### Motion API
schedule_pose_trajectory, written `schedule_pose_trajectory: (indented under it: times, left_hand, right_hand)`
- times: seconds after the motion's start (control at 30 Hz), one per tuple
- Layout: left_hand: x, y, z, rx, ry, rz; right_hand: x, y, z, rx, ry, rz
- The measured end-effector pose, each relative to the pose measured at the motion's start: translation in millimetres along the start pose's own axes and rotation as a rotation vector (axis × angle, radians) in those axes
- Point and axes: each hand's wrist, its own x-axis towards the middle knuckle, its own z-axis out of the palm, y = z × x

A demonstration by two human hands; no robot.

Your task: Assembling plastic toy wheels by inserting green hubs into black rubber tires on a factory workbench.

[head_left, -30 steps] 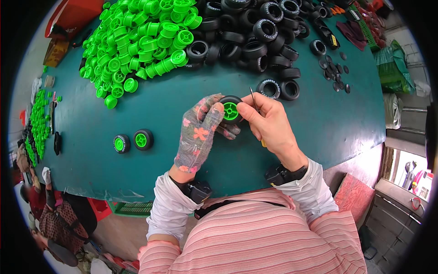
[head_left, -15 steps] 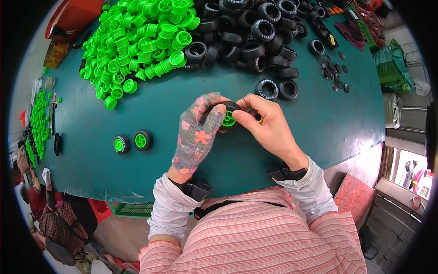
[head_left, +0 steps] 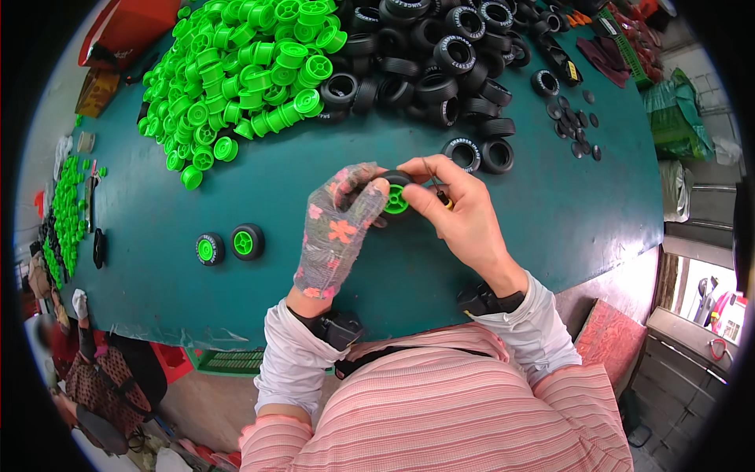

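Observation:
In front of my chest, both hands are closed on a toy wheel (head_left: 395, 200), a black tyre with a green spoked rim facing me. My left hand (head_left: 333, 232), in a grey flowered glove, grips its left side between thumb and fingers. Bare, my right hand (head_left: 469, 216) presses its thumb at the rim's right edge, fingers over the top of the tyre. Tucked in that same hand is a small tool (head_left: 446, 200) with a yellow and black handle and a thin metal shaft; its tip cannot be made out. Two wheels with green rims, one on the left (head_left: 209, 249) and one beside it (head_left: 247, 241), lie on the table.
A heap of green rims (head_left: 236, 86) and a pile of black tyres (head_left: 429, 67) cover the far side of the green table (head_left: 550, 212). Small black discs (head_left: 578, 126) lie at the far right. Another person (head_left: 102, 377) is at the lower left.
My right thumb and fingers have shifted a little on the wheel, and the thumb now lies further over the rim. The wheel has barely moved; both hands keep hold of it.

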Motion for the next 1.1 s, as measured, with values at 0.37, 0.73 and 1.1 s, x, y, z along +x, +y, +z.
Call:
schedule_pose_trajectory:
  times: [0.37,0.73,1.1]
  left_hand:
    - [-1.1,3.7,-1.8,-0.150,-0.154,0.053]
    - [-2.6,9.0,4.0,0.567,-0.142,0.539]
    - [-3.9,12.0,-12.2,-0.393,-0.199,-0.167]
  right_hand:
    - [-1.9,1.2,-8.5,-0.089,0.081,-0.184]
    - [-1.5,-2.2,-15.4,0.264,-0.025,0.161]
    - [-3.4,7.2,-24.6,-0.974,0.251,-0.248]
